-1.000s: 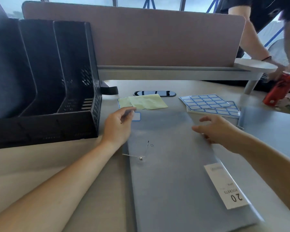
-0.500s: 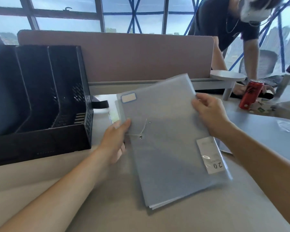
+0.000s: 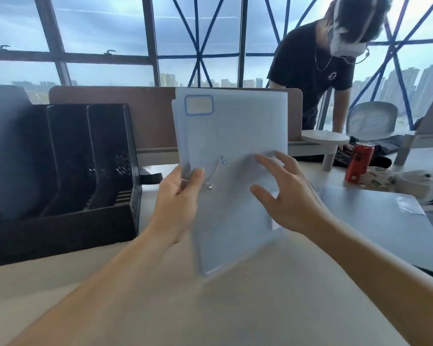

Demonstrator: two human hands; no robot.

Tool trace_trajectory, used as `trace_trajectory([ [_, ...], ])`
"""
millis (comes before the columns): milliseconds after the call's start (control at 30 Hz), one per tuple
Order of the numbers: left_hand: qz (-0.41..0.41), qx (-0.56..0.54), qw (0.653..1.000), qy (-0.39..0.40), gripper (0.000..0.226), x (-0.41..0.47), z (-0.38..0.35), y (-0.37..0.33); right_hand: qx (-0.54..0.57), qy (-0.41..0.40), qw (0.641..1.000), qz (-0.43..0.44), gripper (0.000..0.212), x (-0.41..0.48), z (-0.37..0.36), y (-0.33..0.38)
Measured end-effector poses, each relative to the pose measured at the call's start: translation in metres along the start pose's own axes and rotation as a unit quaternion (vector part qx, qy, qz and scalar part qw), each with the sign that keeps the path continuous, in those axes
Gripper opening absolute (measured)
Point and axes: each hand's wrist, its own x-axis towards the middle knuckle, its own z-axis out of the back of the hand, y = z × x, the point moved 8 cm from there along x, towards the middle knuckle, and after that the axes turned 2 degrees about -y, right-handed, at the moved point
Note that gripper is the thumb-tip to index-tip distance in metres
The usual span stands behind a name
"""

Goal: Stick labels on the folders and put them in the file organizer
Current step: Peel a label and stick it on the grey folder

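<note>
The desk [image 3: 260, 308] is a pale beige top. Take the red can [image 3: 359, 163], standing upright on it, as the mark. Just right of the can lies crumpled white packaging [image 3: 379, 178] with green print. In front of the can, nearer me, a grey-blue folder [image 3: 375, 226] lies flat, with a clear plastic scrap [image 3: 409, 202] on it. Just left of the can stands a small round white shelf [image 3: 325, 139]. Well to the can's left — clear across the desk — sits the black file organizer [image 3: 68, 228], a black strap [image 3: 150, 176] at its near side.

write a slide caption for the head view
Left hand holds a labelled folder up beside the black file organizer, right hand open in front of it.
</note>
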Motion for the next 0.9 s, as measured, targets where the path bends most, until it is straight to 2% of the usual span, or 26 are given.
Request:
trace_trajectory([
  [100,-0.053,0.063,0.996,0.019,0.028,-0.007,0.0,-0.03,0.126,0.051,0.991,-0.014,0.068,0.003,-0.005,0.04],
  [200,-0.072,0.094,0.992,0.032,0.03,-0.014,0.011,-0.06,0.288,0.082,0.953,-0.055,0.07,0.015,-0.008,0.078],
  [267,-0.088,0.121,0.988,0.03,0.032,-0.022,0.023,-0.081,0.353,0.098,0.93,-0.036,0.073,0.023,-0.012,0.106],
  [533,-0.175,0.198,0.962,-0.066,0.035,-0.039,0.095,-0.162,0.46,0.1,0.877,0.1,0.066,0.056,-0.026,0.232],
  [600,-0.177,0.218,0.957,-0.079,0.038,-0.042,0.107,-0.164,0.477,0.101,0.865,0.116,0.066,0.062,-0.036,0.258],
  [767,-0.182,0.275,0.93,-0.163,0.04,-0.045,0.163,-0.186,0.505,0.16,0.83,0.173,0.068,0.072,-0.074,0.33],
  [900,-0.185,0.287,0.919,-0.196,0.04,-0.029,0.193,-0.195,0.515,0.146,0.823,0.189,0.07,0.09,-0.084,0.351],
])
